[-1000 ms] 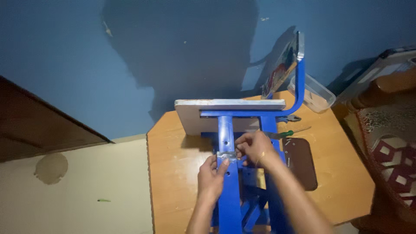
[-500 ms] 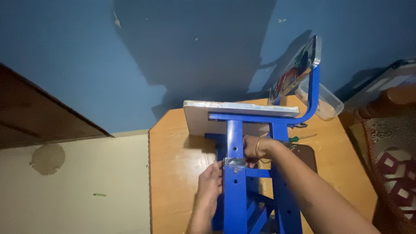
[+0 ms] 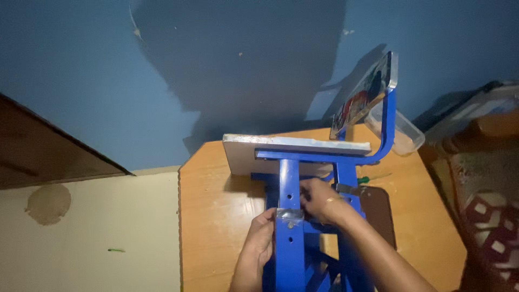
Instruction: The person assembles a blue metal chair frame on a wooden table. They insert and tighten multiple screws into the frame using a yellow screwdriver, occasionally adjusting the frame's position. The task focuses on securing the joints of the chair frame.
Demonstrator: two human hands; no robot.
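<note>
The left hand (image 3: 258,246) rises from below, fingers wrapped around the near upright of a blue metal chair frame (image 3: 288,227) lying on an orange wooden table (image 3: 216,216). The right hand (image 3: 320,200) (a gold ring on it) reaches across, fingers pinched shut at the frame's crossbar just right of that upright.

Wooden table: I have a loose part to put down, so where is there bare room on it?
The wooden table is bare along its left side, between its left edge and the blue metal frame. Its right corner beyond the dark brown board is free too. The middle is crowded: left hand, right hand.
</note>
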